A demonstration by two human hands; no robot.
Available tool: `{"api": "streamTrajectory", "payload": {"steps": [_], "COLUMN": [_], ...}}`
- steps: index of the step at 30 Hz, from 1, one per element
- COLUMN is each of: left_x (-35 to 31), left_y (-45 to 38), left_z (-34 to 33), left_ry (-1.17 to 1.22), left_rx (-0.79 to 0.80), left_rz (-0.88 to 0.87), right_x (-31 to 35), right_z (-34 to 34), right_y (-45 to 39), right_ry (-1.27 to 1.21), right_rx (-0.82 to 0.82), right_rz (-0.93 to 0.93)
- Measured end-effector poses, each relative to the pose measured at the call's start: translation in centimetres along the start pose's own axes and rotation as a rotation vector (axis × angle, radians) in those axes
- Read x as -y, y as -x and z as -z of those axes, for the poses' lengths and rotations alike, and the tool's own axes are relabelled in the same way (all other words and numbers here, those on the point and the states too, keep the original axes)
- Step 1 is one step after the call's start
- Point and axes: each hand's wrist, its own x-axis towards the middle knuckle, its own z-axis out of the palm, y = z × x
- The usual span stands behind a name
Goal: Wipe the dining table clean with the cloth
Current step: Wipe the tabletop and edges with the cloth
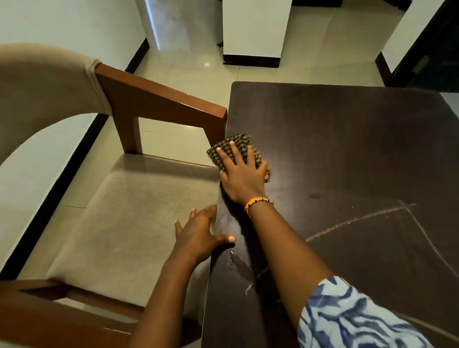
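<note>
A dark brown dining table [360, 155] fills the right half of the view. My right hand [243, 179] presses flat on a folded checked cloth [237, 143] at the table's left edge, fingers spread and straight. The cloth hangs slightly over that edge. My left hand [198, 235] is spread open at the table's left edge nearer to me, its thumb lying on the tabletop. Pale chalk-like lines [369, 219] and a wet smear [239, 264] mark the table surface near me.
A wooden armchair [160, 98] with a beige seat [127, 221] stands tight against the table's left side. Beyond lie pale floor tiles [313, 44], a white pillar [253, 26] and white walls with black skirting.
</note>
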Motion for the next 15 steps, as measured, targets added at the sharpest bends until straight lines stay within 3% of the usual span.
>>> {"api": "streamTrajectory", "payload": {"steps": [8,10,15], "left_x": [-1.6,-2.0,-2.6], "left_y": [0.8,0.8,0.5], "left_z": [0.0,0.0,-0.6], "left_ry": [-0.215,-0.298,-0.482], "left_rx": [0.036,0.057,0.059], "left_rz": [-0.005,-0.010,-0.020], "right_x": [-2.7,-5.7,-15.7], "right_z": [-0.5,0.0,2.3], "right_y": [6.7,6.8,8.5], "right_ry": [-0.001,0.021,0.020], "right_rx": [0.008,-0.004,-0.128], "right_rz": [0.182,0.089,-0.360]}}
